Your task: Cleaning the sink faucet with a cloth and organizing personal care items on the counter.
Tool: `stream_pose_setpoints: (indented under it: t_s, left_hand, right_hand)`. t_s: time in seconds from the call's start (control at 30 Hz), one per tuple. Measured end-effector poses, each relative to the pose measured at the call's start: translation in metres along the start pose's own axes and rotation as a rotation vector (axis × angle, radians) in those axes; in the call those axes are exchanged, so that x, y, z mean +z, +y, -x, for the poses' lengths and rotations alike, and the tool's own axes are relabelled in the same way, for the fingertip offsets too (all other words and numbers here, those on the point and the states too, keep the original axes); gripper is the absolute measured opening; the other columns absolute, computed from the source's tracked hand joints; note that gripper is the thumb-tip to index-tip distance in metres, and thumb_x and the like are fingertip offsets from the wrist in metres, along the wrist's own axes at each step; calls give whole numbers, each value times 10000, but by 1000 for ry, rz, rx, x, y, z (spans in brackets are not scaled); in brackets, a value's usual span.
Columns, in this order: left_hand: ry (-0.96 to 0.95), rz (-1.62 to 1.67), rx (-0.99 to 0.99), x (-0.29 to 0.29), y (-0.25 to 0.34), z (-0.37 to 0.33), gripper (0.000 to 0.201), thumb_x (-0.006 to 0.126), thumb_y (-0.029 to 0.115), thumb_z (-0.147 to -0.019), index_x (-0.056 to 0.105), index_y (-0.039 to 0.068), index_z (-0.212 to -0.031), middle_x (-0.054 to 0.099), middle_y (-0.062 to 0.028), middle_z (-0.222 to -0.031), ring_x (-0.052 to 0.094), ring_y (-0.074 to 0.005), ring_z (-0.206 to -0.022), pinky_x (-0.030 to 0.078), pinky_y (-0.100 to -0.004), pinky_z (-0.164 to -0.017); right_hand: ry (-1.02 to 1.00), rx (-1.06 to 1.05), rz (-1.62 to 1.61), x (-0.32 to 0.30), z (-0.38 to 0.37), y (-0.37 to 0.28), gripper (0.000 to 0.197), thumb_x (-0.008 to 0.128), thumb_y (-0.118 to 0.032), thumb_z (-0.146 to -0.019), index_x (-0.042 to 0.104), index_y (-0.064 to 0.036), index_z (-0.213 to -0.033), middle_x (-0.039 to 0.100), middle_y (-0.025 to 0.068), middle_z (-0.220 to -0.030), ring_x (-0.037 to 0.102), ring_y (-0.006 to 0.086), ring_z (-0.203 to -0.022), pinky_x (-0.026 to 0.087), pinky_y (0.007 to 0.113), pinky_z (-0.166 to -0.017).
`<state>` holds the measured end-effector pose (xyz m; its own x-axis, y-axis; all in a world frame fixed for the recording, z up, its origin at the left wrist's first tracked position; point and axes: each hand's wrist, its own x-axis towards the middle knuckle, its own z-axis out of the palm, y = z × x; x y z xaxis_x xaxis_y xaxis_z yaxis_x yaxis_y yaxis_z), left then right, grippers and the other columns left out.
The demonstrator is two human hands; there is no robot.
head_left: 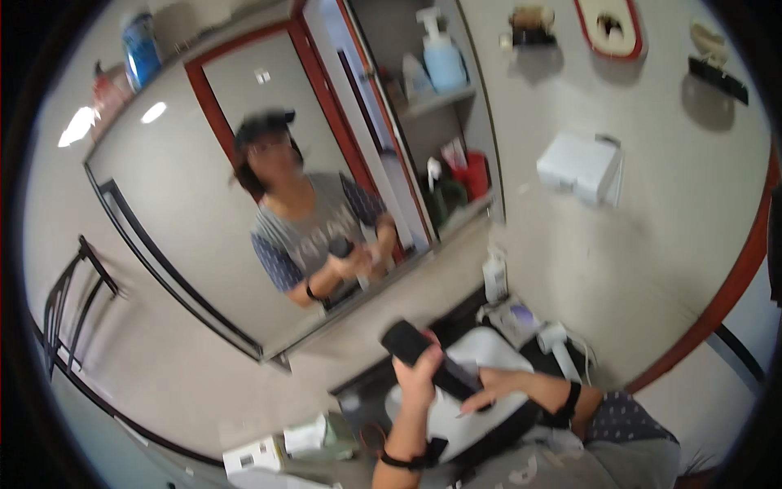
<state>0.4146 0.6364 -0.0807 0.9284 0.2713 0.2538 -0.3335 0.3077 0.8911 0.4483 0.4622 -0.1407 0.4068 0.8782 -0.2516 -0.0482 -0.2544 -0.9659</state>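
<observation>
Over the white washbasin (pixel 481 346), my left hand (pixel 417 376) is wrapped round a dark cylindrical object (pixel 405 342). Its wide black head points up and left, and a narrower dark body slants down to the right. Blur leaves its exact kind unclear. My right hand (pixel 503 385) is at the lower end of this object, fingers stretched out and apart; whether they touch it I cannot tell. In the mirror (pixel 179 236) my reflection shows both hands together at the dark cylinder.
A white hair dryer (pixel 557 346) with a cord lies right of the basin, near a white bottle (pixel 494 277). Open shelves (pixel 440 102) beside the mirror hold a blue pump bottle (pixel 445 65). A white box (pixel 252 458) and a cloth-like pale item (pixel 308 438) lie at lower left.
</observation>
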Motion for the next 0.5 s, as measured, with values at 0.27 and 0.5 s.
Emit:
stream_pose_setpoints:
  t_s: [0.27,0.5]
  left_hand:
    - [-91,195,167,0,5,-14,319,681,36,-779,518,7,-1052,551,-87,-938,574,-178,-868,530,-443,-898]
    - [-41,-205,247,-3,-37,32,608,700,-8,-782,365,15,-1289,566,-125,-1066,571,-189,-978,487,-398,-923]
  right_hand:
    - [7,-244,-1163,6,-17,58,605,612,-393,-904,441,-5,-1335,582,134,-1200,593,266,-1072,460,364,-987]
    - [183,-171,-1341,25,-22,60,473,488,-461,-965,527,-59,-1211,610,87,-1157,596,203,-1062,476,378,-983]
